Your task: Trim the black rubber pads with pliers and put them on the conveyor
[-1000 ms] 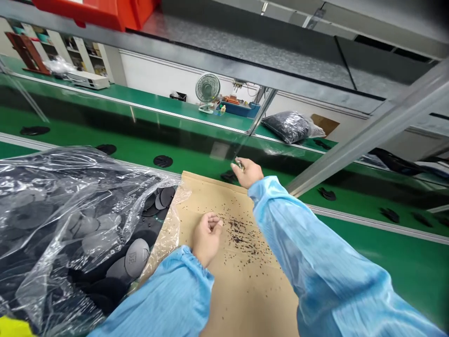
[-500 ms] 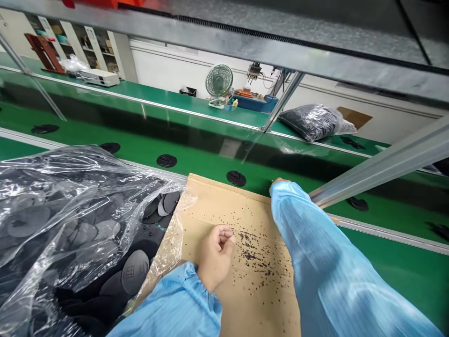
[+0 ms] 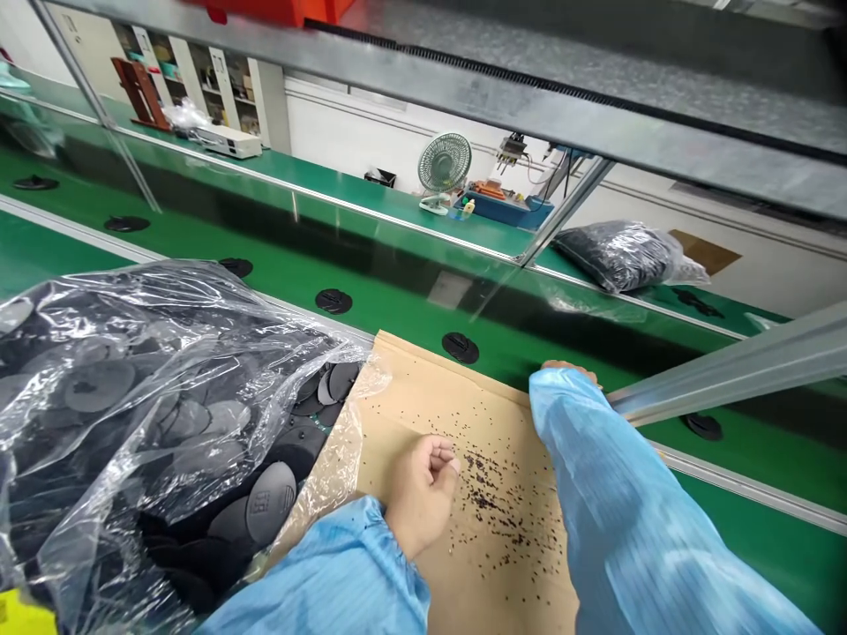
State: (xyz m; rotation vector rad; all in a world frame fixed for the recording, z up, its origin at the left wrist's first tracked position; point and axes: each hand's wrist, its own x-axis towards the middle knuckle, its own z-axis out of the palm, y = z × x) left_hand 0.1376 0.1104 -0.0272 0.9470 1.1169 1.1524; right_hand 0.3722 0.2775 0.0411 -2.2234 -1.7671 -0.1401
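Observation:
My left hand [image 3: 423, 494] rests over a brown cardboard sheet [image 3: 410, 388], fingers curled in and thumb against them; whatever they pinch is too small or hidden to make out. Just right of it, many tiny black pieces [image 3: 490, 503] lie scattered on the cardboard. Beyond the far edge of the sheet, my right hand [image 3: 570, 367] reaches over the green belt [image 3: 390, 326], mostly covered by its blue sleeve, so its fingers are hidden. A black round disc [image 3: 460, 347] lies on the belt to the left of that hand.
At left, a clear plastic bag [image 3: 165, 353] holds many black oval pads [image 3: 271, 503]. More black discs [image 3: 333, 301] sit spaced along the belt. A metal post [image 3: 760, 362] slants at right, and a metal shelf [image 3: 529, 97] crosses overhead. A fan [image 3: 445, 163] stands behind.
The camera view has swung slightly, shifting the scene rightward. My right hand has moved a little right, away from the nearest disc. The left hand keeps its curled pose over the cardboard.

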